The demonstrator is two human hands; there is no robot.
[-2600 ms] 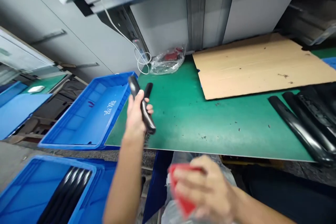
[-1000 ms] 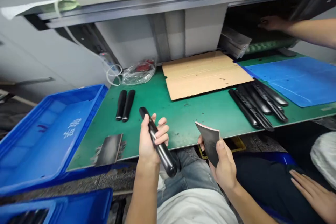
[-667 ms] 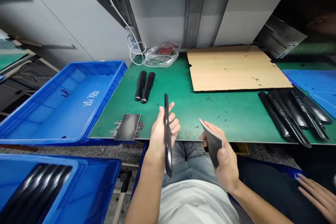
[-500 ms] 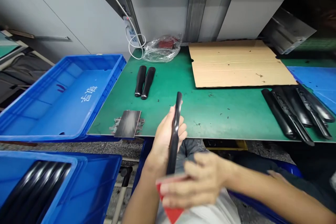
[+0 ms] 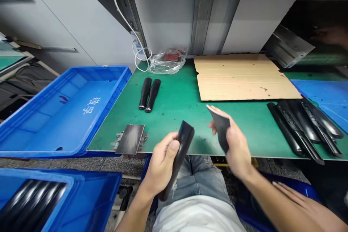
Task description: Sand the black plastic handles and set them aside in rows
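My left hand (image 5: 162,163) is wrapped round a long, glossy black plastic part (image 5: 182,148), holding it tilted over my lap at the table's front edge. To the right, my right hand (image 5: 239,145) grips a folded sheet of sandpaper (image 5: 221,128), its dark grey face showing and its edge pale. Sandpaper and black part are apart. Another grey abrasive sheet (image 5: 131,139) lies at the table's front left edge. Beyond it, two shorter black parts (image 5: 149,95) rest side by side on the green table (image 5: 174,110).
Several black parts (image 5: 304,128) lie at the right, near a cardboard sheet (image 5: 244,78). A blue tray (image 5: 89,141) stands left; a lower blue bin (image 5: 72,185) holds black parts. A clear plastic bag (image 5: 165,63) sits behind. Another person's hand (image 5: 296,197) shows at lower right.
My right hand has moved up and away from the black part with the sandpaper, whose red side no longer shows. My left hand has lowered and turned the part, showing its wider end.
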